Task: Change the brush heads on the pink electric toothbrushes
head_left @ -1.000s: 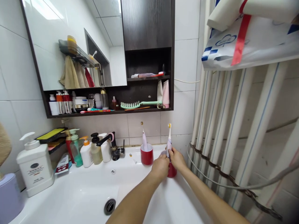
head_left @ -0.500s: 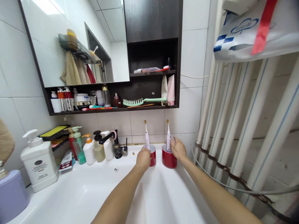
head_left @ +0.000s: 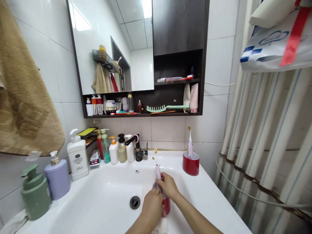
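Over the white sink basin (head_left: 102, 198), my left hand (head_left: 151, 205) is wrapped round a red cup (head_left: 166, 205). A pink electric toothbrush (head_left: 158, 169) stands up out of that cup, and my right hand (head_left: 168, 186) is closed on its handle. A second red cup (head_left: 190, 163) with another toothbrush (head_left: 189, 145) in it stands on the sink's back right corner, against the tiled wall.
Pump bottles (head_left: 114, 151) and a black faucet (head_left: 136, 148) line the sink's back edge. A white dispenser (head_left: 78, 156), a lilac one (head_left: 57, 177) and a green one (head_left: 35, 192) stand left. A tan towel (head_left: 26, 97) hangs left, a dark shelf (head_left: 146, 107) above, white pipes (head_left: 265, 130) right.
My left hand has brought one red cup with its toothbrush from the back edge forward over the basin. My right hand left the other cup's brush and now holds this one. The view shifted.
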The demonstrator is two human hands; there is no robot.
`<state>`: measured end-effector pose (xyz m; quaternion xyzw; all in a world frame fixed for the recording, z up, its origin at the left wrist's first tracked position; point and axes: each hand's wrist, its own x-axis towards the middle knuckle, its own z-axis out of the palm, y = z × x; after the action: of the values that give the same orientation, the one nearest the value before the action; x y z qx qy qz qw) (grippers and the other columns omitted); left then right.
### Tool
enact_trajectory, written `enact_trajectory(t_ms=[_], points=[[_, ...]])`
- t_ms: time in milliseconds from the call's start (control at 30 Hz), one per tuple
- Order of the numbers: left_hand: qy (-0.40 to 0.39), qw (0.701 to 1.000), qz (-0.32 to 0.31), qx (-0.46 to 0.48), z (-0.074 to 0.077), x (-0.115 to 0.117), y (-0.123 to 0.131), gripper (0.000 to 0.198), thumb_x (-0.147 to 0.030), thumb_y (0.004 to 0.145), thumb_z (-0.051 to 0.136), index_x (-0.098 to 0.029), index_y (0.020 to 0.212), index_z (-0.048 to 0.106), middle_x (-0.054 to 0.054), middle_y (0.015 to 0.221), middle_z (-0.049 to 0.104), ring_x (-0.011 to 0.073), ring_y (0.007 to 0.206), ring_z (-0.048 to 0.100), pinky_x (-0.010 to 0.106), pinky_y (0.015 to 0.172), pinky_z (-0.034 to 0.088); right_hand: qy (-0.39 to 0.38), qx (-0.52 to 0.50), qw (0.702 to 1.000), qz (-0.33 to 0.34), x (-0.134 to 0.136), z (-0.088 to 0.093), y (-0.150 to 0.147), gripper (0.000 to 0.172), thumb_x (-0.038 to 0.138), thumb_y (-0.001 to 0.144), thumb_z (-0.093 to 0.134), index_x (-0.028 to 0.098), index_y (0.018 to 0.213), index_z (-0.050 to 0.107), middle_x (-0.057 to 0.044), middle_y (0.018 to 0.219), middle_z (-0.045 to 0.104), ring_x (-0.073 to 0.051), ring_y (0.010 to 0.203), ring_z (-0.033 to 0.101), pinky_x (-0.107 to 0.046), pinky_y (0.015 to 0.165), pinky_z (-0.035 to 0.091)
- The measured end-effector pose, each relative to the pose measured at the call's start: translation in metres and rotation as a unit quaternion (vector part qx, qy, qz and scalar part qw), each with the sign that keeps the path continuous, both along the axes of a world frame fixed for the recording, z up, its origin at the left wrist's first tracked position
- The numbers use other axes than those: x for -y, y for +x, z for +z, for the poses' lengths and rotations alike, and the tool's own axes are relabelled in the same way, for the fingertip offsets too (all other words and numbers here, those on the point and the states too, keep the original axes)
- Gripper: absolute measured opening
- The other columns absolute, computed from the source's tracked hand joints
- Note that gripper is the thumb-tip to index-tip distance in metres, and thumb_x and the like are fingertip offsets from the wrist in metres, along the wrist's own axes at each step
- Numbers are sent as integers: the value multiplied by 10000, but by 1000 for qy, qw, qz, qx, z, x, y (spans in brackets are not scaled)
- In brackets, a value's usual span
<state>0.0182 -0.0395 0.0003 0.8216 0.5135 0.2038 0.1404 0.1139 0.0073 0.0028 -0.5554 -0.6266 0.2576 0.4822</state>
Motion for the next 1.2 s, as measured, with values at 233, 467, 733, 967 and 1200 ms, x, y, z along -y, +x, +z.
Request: enact_trajectory(t_ms=[233, 467, 733, 967, 1200], points=[[30, 996, 28, 80, 0, 4, -10, 156, -169, 585, 394, -176, 683, 515, 37, 761, 511, 178, 754, 421, 285, 686, 294, 59, -111, 992, -19, 20, 49, 18, 244, 326, 642, 413, 170, 824, 460, -40, 774, 576, -155, 709, 508, -246, 609, 381], [-201, 870, -21, 451, 21, 5, 14, 343, -486, 661, 288, -162, 632, 398, -7, 555, 435, 103, 525, 432, 240, 523, 330, -62, -278, 950, 127, 47, 57, 37, 285, 343, 638, 462, 132, 828, 490, -47, 723, 584, -133, 597, 511, -270, 573, 399], [-398, 760, -94, 505, -9, 10, 30, 478, -589, 531, 401, -131, 666, 381, -14, 489, 453, 57, 359, 402, 199, 379, 288, -99, -384, 917, 40, 38, 42, 51, 285, 365, 650, 446, 160, 846, 474, -15, 666, 587, -126, 641, 544, -256, 631, 402], [-334, 818, -71, 462, -17, 7, 34, 475, -603, 513, 403, -148, 643, 357, -30, 495, 439, 40, 331, 368, 183, 339, 252, -84, -415, 906, -3, 34, 39, 57, 216, 351, 603, 507, 153, 687, 486, -3, 573, 582, -121, 584, 553, -241, 601, 415], [-400, 778, -110, 472, -17, 12, 36, 475, -608, 552, 346, -155, 693, 359, -41, 514, 426, 39, 342, 367, 182, 342, 254, -75, -452, 889, -20, 33, 37, 53, 197, 335, 592, 521, 155, 654, 471, 22, 513, 552, -102, 511, 530, -243, 549, 423]])
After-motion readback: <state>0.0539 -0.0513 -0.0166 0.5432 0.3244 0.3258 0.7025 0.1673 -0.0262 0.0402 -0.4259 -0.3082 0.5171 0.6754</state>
